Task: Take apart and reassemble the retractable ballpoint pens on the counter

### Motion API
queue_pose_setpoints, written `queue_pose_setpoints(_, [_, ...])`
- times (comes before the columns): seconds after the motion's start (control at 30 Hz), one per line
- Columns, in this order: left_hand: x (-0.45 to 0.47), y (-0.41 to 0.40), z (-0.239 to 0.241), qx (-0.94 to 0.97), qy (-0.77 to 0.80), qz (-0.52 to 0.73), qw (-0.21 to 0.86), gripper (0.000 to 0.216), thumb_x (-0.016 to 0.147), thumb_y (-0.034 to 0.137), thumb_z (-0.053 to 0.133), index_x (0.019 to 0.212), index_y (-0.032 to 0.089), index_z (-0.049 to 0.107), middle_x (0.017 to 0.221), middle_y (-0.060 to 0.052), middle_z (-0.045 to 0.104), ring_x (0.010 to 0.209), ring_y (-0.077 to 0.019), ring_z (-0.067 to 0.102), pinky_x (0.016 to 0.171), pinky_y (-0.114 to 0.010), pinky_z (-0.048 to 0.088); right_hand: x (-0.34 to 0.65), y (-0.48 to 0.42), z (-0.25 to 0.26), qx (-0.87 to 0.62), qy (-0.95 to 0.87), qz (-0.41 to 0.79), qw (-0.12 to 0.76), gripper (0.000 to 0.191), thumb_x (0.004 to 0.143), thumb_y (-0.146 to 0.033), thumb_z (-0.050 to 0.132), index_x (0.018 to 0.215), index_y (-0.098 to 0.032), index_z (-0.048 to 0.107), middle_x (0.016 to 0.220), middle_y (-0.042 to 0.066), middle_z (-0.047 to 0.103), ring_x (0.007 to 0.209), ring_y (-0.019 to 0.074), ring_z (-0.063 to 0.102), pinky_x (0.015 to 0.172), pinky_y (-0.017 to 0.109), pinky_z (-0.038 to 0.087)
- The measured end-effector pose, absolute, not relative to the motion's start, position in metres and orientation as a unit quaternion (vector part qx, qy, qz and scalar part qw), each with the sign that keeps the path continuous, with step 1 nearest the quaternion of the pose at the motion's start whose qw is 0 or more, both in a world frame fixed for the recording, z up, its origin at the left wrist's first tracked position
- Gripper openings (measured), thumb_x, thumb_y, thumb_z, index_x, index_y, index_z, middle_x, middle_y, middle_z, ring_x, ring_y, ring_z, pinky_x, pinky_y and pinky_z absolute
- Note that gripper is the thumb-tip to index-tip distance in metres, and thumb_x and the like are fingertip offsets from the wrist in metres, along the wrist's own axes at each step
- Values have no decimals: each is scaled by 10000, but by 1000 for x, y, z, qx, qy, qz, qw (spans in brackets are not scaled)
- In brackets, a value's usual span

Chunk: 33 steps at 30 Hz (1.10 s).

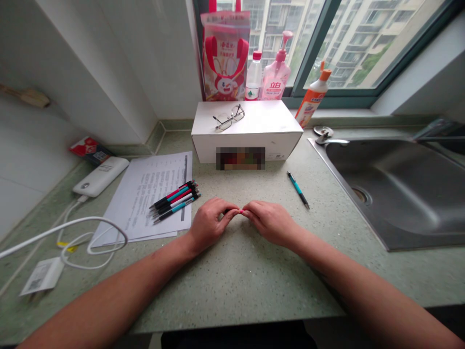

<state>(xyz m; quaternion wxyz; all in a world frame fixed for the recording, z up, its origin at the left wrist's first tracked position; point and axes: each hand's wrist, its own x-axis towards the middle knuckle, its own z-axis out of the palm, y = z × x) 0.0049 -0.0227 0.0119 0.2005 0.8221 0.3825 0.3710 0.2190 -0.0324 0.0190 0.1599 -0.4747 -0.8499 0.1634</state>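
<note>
In the middle of the counter, my left hand (pixel 214 216) and my right hand (pixel 268 219) meet fingertip to fingertip. Both are closed in a pinch on a slim red pen (pixel 241 212); only a short red stretch shows, and the fingers cover its ends. Left of my left hand, a bunch of pens (pixel 176 199) in red, blue, black and white lies on printed sheets of paper (pixel 136 186). A single blue and black pen (pixel 298 189) rests on the counter to the right, beyond my right hand.
A white box (pixel 247 140) with eyeglasses (pixel 228 118) on top stands behind my hands. A steel sink (pixel 399 189) is at the right. A power bank (pixel 101 176), white cable (pixel 116 225) and plug (pixel 43 276) lie left. Bottles (pixel 276 77) line the window.
</note>
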Motion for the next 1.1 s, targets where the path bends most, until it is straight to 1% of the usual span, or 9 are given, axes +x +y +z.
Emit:
queue_pose_setpoints(0.1, [5,-23,12,818,389,370,208,205,983,310,585,907,184,727,815,-46,735,753,-179,657,712,-309,504,219,-32,19,-471,-850,166,170,305,1057,-396,428,1016,-203,662,959,57,743,844,193,680,707,312,447])
queue_pose_setpoints(0.23, [5,-22,13,800,416,358,241,209,980,303,577,892,185,726,779,-30,732,723,-168,664,709,-297,512,220,-32,18,-452,-859,145,195,247,1027,-395,506,1067,-205,658,1007,69,743,877,200,689,724,315,468])
queue_pose_setpoints(0.33, [5,-20,13,789,427,352,268,198,973,303,589,885,186,722,753,-16,728,702,-162,667,699,-288,515,220,-32,19,-450,-860,137,198,245,1034,-379,492,1061,-209,666,992,73,739,865,199,686,719,315,472])
queue_pose_setpoints(0.53, [4,-20,12,796,412,362,256,167,959,311,623,908,191,727,840,-35,749,767,-172,682,735,-298,533,220,-32,22,-459,-850,158,204,276,1045,-386,463,1042,-216,681,971,67,738,842,191,679,713,309,467])
queue_pose_setpoints(0.77, [5,-21,12,800,403,372,243,170,964,318,624,912,188,721,844,-36,747,773,-173,681,738,-297,528,219,-32,21,-461,-849,165,201,274,1043,-386,469,1039,-208,677,978,66,744,851,193,682,724,307,465])
queue_pose_setpoints(0.97, [4,-23,14,810,387,381,220,191,973,339,610,919,189,715,828,-44,742,769,-175,672,736,-309,523,220,-32,22,-468,-824,238,214,256,1030,-380,490,1024,-215,685,979,61,755,840,182,683,725,298,472])
queue_pose_setpoints(1.1, [4,-24,15,812,374,394,212,177,968,331,620,924,187,712,825,-49,740,760,-175,669,726,-307,515,220,-31,24,-473,-807,282,214,251,1020,-377,499,1013,-215,691,943,52,753,812,176,672,709,292,464])
